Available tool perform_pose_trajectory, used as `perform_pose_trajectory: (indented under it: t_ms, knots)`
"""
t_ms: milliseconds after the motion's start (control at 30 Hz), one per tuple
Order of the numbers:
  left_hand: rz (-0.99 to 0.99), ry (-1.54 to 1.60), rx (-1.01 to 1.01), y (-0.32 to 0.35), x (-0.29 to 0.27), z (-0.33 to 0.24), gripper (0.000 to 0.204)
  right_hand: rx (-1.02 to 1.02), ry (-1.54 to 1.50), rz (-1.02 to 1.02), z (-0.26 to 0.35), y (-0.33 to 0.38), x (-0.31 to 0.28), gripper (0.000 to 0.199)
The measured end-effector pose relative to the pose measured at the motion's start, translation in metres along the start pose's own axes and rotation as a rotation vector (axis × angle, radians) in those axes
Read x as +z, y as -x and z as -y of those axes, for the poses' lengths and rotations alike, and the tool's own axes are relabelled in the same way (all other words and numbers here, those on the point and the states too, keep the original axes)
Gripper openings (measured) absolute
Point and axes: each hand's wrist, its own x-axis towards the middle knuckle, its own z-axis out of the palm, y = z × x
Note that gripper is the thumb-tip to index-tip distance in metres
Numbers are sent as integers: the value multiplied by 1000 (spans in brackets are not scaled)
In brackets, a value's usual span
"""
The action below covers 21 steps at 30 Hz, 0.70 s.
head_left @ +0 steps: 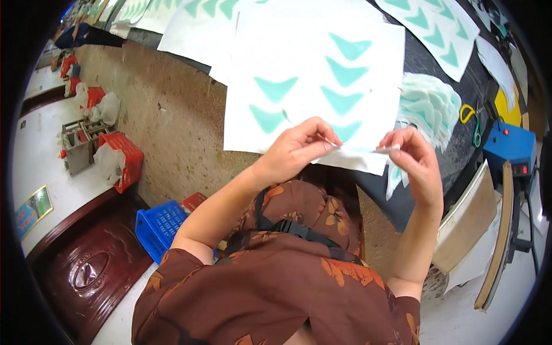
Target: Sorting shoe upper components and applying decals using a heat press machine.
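My left hand (305, 144) and my right hand (412, 161) are both closed in a pinch over the near edge of a large white sheet (287, 49). Between their fingertips stretches a thin white piece (362, 150), seen nearly edge-on; whether it is separate from the sheet I cannot tell. Two columns of green curved, wing-like shapes (340, 100) run down the sheet, which lies on a dark table (397, 207). Right of the sheet, close to my right hand, is a pile of white-and-green cut pieces (428, 106).
Yellow-and-green-handled scissors (472, 122) lie on the table's right, near a blue box-shaped device (510, 146). More printed sheets (437, 29) cover the far side. Left of me are a blue basket (158, 227), a red crate (127, 158) and a dark red wooden panel (86, 276).
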Motion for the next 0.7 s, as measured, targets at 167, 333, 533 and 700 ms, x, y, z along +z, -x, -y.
perform_pose_trajectory:
  t_ms: [167,333,533,700]
  knots:
    - [-128,-135,214,-32,-85,-40,9,-119,157,100,33,-118,26,13]
    - [-309,-356,393,-37,-115,-93,7,-517,463,220,58,-205,40,13]
    - [-472,-907,478,-64,-111,-42,9,-376,771,39,-2,-261,30,8]
    - [-408,-853,306,-100,-96,35,14,-33,638,-127,-64,-271,16,12]
